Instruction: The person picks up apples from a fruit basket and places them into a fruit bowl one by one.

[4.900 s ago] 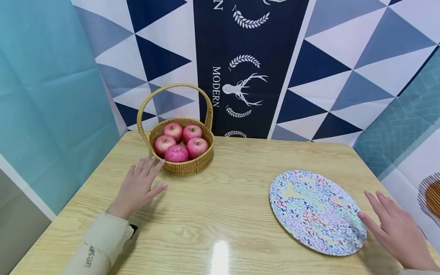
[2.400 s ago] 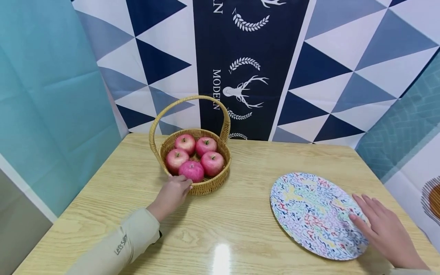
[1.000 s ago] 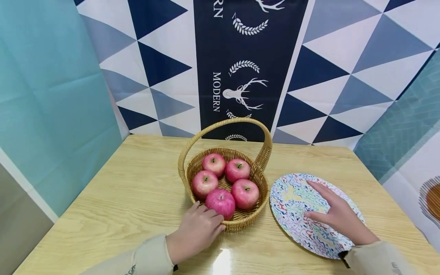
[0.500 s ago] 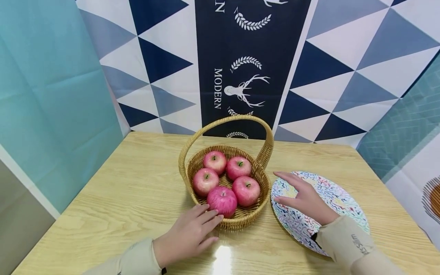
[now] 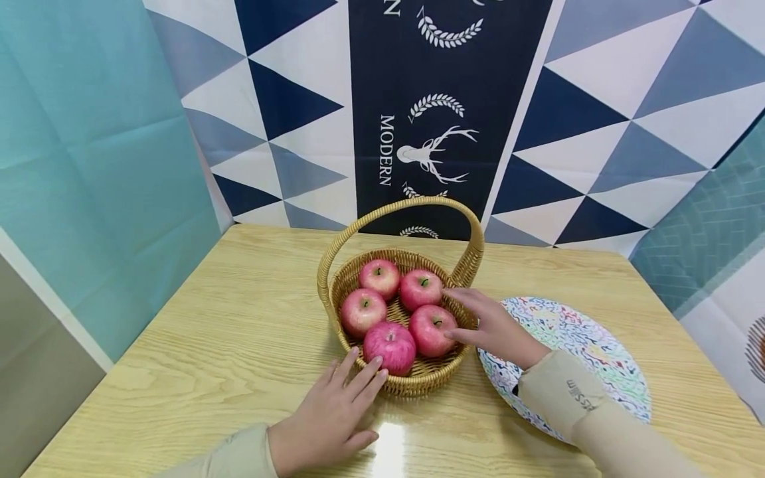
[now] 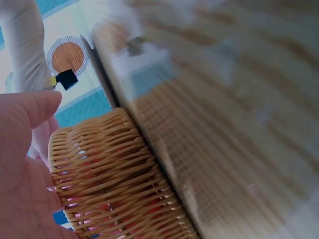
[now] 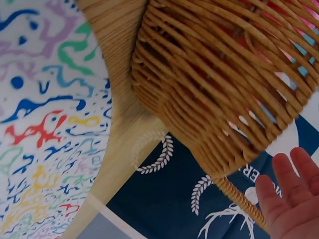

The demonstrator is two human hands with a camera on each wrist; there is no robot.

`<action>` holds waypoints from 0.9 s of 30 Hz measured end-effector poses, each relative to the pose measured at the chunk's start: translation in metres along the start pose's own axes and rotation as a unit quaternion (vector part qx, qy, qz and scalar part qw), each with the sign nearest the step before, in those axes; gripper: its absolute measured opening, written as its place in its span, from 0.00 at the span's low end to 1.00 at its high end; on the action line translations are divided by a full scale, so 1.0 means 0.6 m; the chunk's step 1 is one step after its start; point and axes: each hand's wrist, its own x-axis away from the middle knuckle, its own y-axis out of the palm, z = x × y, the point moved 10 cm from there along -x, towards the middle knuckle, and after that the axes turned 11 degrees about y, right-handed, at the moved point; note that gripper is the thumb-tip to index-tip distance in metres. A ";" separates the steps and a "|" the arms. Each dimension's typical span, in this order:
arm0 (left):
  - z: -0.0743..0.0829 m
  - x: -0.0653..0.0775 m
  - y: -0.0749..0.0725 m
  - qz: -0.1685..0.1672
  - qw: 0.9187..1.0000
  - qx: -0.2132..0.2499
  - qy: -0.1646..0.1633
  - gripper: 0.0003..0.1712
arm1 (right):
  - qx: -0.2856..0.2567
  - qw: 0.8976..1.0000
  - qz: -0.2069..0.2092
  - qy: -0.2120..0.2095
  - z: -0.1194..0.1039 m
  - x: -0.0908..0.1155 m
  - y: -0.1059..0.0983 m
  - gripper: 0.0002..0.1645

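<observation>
A round wicker basket [image 5: 412,385] with a tall hoop handle [image 5: 403,204] holds several red apples. My left hand [image 5: 325,418] is at its front left, fingers spread and fingertips right at the rim by the darker pink apple [image 5: 391,346]. My right hand [image 5: 499,330] reaches over the basket's right rim, thumb and fingers apart, fingertips beside the right-hand apple [image 5: 431,330]. In the left wrist view the left thumb [image 6: 45,107] lies alongside the basket's woven wall [image 6: 109,169]. Several right fingers [image 7: 286,179] show extended past the basket wall [image 7: 219,89] in the right wrist view.
A flat round board [image 5: 624,375] with a multicoloured squiggle pattern lies right of the basket, partly under the right forearm. The wooden table [image 5: 239,318] ends at a patterned backdrop [image 5: 305,99] behind, with teal cloth [image 5: 107,179] on the left.
The basket has been drawn rightward and nearer by the left hand, whose fingers have since loosened from the rim. The right hand has crossed from beyond the board to over the basket's right side.
</observation>
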 end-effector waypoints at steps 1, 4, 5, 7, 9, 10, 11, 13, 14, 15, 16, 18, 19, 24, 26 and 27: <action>0.001 -0.001 0.000 0.001 1.000 -0.001 -0.001 0.45 | 0.003 1.000 -0.005 0.002 0.000 -0.003 0.004 0.38; 0.000 -0.002 -0.001 -0.001 1.000 -0.001 -0.003 0.46 | 0.018 1.000 -0.014 0.002 -0.003 -0.012 0.014 0.37; 0.000 -0.002 0.000 -0.008 1.000 0.003 -0.005 0.46 | 0.023 1.000 -0.017 0.001 -0.004 -0.014 0.017 0.37; -0.003 -0.002 0.003 -0.026 0.999 0.021 -0.009 0.46 | 0.030 0.999 -0.022 -0.002 -0.008 -0.019 0.021 0.37; -0.006 -0.002 0.006 -0.048 0.998 0.045 -0.015 0.47 | 0.035 0.999 -0.027 -0.010 -0.013 -0.023 0.025 0.36; -0.007 -0.002 0.007 -0.057 0.996 0.059 -0.019 0.47 | 0.035 0.999 -0.029 -0.014 -0.015 -0.024 0.026 0.37; -0.008 -0.002 0.008 -0.065 0.995 0.069 -0.022 0.48 | 0.036 0.999 -0.030 -0.017 -0.018 -0.025 0.027 0.37; -0.008 -0.003 0.007 -0.074 0.994 0.080 -0.025 0.48 | 0.037 0.999 -0.031 -0.024 -0.021 -0.029 0.028 0.37; -0.008 -0.003 0.006 -0.077 0.993 0.081 -0.025 0.48 | 0.037 0.998 -0.034 -0.029 -0.022 -0.030 0.029 0.37; -0.007 -0.004 0.005 -0.079 0.993 0.081 -0.025 0.47 | 0.030 0.998 -0.040 -0.033 -0.023 -0.032 0.031 0.38; -0.007 -0.004 0.005 -0.082 0.993 0.080 -0.026 0.47 | 0.025 0.998 -0.051 -0.037 -0.024 -0.035 0.034 0.38; -0.007 -0.004 0.005 -0.090 0.992 0.079 -0.029 0.47 | 0.014 0.996 -0.079 -0.041 -0.023 -0.040 0.039 0.40; -0.007 -0.004 0.006 -0.095 0.992 0.081 -0.031 0.47 | 0.011 0.994 -0.096 -0.040 -0.022 -0.043 0.042 0.41; -0.008 -0.005 0.008 -0.106 0.990 0.084 -0.036 0.46 | 0.001 0.983 -0.182 -0.030 -0.021 -0.058 0.051 0.46; -0.007 -0.004 0.007 -0.102 0.991 0.083 -0.033 0.46 | 0.002 0.976 -0.218 -0.030 -0.023 -0.061 0.060 0.47; -0.006 -0.004 0.007 -0.098 0.991 0.081 -0.032 0.46 | 0.011 0.972 -0.232 -0.031 -0.025 -0.063 0.065 0.47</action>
